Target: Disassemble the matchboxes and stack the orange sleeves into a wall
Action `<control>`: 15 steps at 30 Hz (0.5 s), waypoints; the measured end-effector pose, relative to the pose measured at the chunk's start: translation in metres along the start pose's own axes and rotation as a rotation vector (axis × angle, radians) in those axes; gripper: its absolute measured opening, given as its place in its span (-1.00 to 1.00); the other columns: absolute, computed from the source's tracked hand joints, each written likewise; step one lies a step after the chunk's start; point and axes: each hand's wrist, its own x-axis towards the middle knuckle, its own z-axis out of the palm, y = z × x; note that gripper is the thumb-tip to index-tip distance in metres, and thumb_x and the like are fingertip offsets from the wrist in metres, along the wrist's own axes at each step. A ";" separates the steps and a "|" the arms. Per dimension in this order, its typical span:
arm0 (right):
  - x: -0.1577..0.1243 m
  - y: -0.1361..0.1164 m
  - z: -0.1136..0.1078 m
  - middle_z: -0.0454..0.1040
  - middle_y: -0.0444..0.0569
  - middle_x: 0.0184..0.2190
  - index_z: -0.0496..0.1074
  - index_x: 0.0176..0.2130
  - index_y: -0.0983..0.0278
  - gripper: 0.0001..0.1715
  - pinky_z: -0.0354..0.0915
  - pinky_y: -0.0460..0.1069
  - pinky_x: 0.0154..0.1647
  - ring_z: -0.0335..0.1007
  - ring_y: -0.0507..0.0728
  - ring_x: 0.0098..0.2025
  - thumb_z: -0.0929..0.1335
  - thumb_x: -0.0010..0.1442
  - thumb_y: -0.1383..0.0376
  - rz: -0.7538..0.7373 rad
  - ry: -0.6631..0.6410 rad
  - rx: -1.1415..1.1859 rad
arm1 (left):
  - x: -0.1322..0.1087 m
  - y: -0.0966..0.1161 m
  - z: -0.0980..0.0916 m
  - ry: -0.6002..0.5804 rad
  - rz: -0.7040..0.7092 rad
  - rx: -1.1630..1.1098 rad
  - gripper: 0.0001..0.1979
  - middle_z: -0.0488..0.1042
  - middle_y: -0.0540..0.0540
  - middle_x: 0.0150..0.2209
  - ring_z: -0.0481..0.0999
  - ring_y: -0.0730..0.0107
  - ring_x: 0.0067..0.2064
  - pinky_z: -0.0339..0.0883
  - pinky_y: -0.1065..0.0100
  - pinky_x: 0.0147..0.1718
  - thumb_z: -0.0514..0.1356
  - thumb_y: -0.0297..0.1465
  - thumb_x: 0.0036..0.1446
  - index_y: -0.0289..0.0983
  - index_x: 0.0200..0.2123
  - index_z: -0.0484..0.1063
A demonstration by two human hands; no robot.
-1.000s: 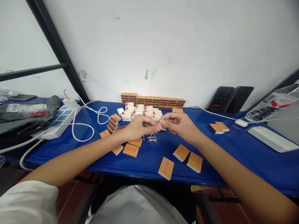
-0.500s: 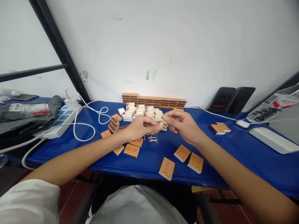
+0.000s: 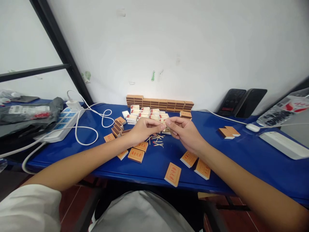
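My left hand (image 3: 144, 131) is closed in a pinch over the desk, with a few matches (image 3: 163, 122) at its fingertips. My right hand (image 3: 185, 131) meets it, thumb and fingers pinched on the same small bunch, partly hiding it. Just below them, loose red-tipped matches (image 3: 158, 140) lie scattered on the blue desktop. Behind the hands stand several open white matchbox trays (image 3: 144, 112) filled with matches. Orange matchboxes (image 3: 136, 155) lie beneath and beside my left forearm. Others, such as a matchbox (image 3: 173, 174) at the front edge, lie near my right forearm.
A long stacked row of matchboxes (image 3: 159, 103) lines the wall. On the left are a power strip (image 3: 63, 124), white cables (image 3: 98, 133) and a dark plastic package (image 3: 31, 112). At right are two phones (image 3: 251, 102), a bottle (image 3: 280, 111) and a white block (image 3: 282, 145).
My right hand has moved left and slightly down, bringing its fingertips against those of my left hand. The matchbox at the back right is now more visible.
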 end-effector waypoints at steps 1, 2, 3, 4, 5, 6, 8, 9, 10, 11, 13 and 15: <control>0.000 0.002 0.000 0.24 -0.24 -0.61 0.63 -0.25 0.26 -0.55 -0.09 -0.05 -0.59 -0.03 -0.05 -0.57 0.61 0.08 -0.03 -0.001 0.008 0.000 | 0.000 -0.001 0.000 -0.003 0.002 0.002 -0.60 0.65 -0.11 -0.34 0.48 0.43 -0.34 0.35 0.36 -0.31 0.52 -0.07 0.01 -0.28 -0.25 0.73; 0.000 0.003 0.001 0.24 -0.25 -0.62 0.62 -0.24 0.26 -0.55 -0.09 -0.05 -0.59 -0.03 -0.05 -0.58 0.61 0.07 -0.03 -0.002 0.014 -0.002 | 0.000 -0.001 0.000 -0.008 0.007 0.009 -0.61 0.65 -0.11 -0.34 0.48 0.43 -0.34 0.35 0.36 -0.31 0.51 -0.07 0.03 -0.28 -0.26 0.72; 0.000 0.004 0.000 0.24 -0.25 -0.62 0.62 -0.24 0.25 -0.55 -0.09 -0.05 -0.59 -0.02 -0.05 -0.58 0.61 0.08 -0.04 -0.003 0.015 -0.005 | 0.000 -0.001 0.000 -0.014 0.016 0.022 -0.62 0.65 -0.10 -0.34 0.48 0.43 -0.34 0.34 0.36 -0.31 0.49 -0.07 0.05 -0.28 -0.27 0.72; 0.000 0.004 0.000 0.23 -0.25 -0.62 0.62 -0.23 0.24 -0.55 -0.08 -0.06 -0.59 -0.01 -0.04 -0.58 0.60 0.09 -0.05 -0.003 0.009 -0.010 | -0.001 -0.001 0.000 -0.018 0.030 0.039 -0.63 0.64 -0.10 -0.34 0.48 0.43 -0.34 0.33 0.36 -0.32 0.48 -0.08 0.07 -0.28 -0.27 0.72; 0.000 0.004 0.000 0.23 -0.25 -0.62 0.62 -0.23 0.24 -0.54 -0.07 -0.06 -0.59 0.00 -0.04 -0.58 0.59 0.10 -0.06 -0.003 -0.002 -0.016 | -0.001 0.000 0.000 -0.019 0.046 0.056 -0.64 0.64 -0.09 -0.35 0.47 0.43 -0.35 0.32 0.36 -0.32 0.48 -0.08 0.08 -0.27 -0.28 0.71; 0.000 0.003 0.000 0.24 -0.24 -0.62 0.62 -0.23 0.24 -0.54 -0.07 -0.06 -0.59 0.01 -0.04 -0.57 0.58 0.11 -0.07 -0.003 -0.018 -0.024 | -0.001 0.000 0.000 -0.021 0.059 0.070 -0.65 0.63 -0.08 -0.35 0.47 0.44 -0.35 0.32 0.36 -0.32 0.48 -0.09 0.08 -0.27 -0.28 0.71; -0.001 -0.001 0.001 0.25 -0.23 -0.61 0.62 -0.24 0.25 -0.51 -0.04 -0.05 -0.60 0.04 -0.03 -0.57 0.56 0.13 -0.11 -0.001 -0.051 -0.050 | -0.001 0.001 -0.001 -0.024 0.075 0.077 -0.65 0.64 -0.09 -0.34 0.49 0.42 -0.33 0.34 0.35 -0.30 0.48 -0.09 0.08 -0.27 -0.28 0.70; -0.002 -0.003 0.002 0.24 -0.23 -0.61 0.63 -0.24 0.26 -0.50 -0.03 -0.05 -0.59 0.04 -0.03 -0.56 0.55 0.13 -0.12 -0.002 -0.061 -0.063 | -0.001 0.002 -0.001 -0.028 0.080 0.072 -0.64 0.64 -0.09 -0.32 0.50 0.40 -0.31 0.36 0.34 -0.27 0.48 -0.08 0.07 -0.27 -0.28 0.70; -0.003 -0.005 0.002 0.24 -0.23 -0.61 0.64 -0.23 0.26 -0.48 -0.03 -0.05 -0.59 0.04 -0.03 -0.56 0.55 0.13 -0.13 -0.005 -0.068 -0.072 | -0.001 0.002 -0.001 -0.033 0.082 0.063 -0.63 0.65 -0.11 -0.31 0.52 0.37 -0.29 0.38 0.32 -0.25 0.49 -0.07 0.06 -0.27 -0.28 0.70; -0.004 -0.006 0.003 0.24 -0.23 -0.61 0.64 -0.23 0.26 -0.48 -0.02 -0.05 -0.59 0.04 -0.03 -0.56 0.55 0.12 -0.13 -0.007 -0.074 -0.076 | -0.001 0.002 -0.001 -0.041 0.084 0.051 -0.63 0.66 -0.12 -0.29 0.53 0.35 -0.27 0.39 0.31 -0.23 0.49 -0.07 0.05 -0.27 -0.28 0.71; -0.005 -0.008 0.005 0.23 -0.23 -0.61 0.65 -0.25 0.27 -0.48 -0.01 -0.04 -0.59 0.04 -0.03 -0.55 0.56 0.11 -0.13 -0.010 -0.088 -0.069 | -0.001 0.000 0.000 -0.054 0.092 0.031 -0.62 0.66 -0.12 -0.29 0.54 0.34 -0.26 0.39 0.30 -0.22 0.49 -0.06 0.04 -0.27 -0.29 0.71; -0.006 -0.008 0.005 0.23 -0.23 -0.61 0.64 -0.28 0.26 -0.49 0.00 -0.04 -0.58 0.03 -0.03 -0.56 0.56 0.11 -0.13 -0.012 -0.106 -0.060 | -0.001 -0.001 0.001 -0.067 0.103 0.019 -0.61 0.65 -0.12 -0.30 0.54 0.35 -0.27 0.39 0.30 -0.23 0.49 -0.05 0.06 -0.28 -0.29 0.71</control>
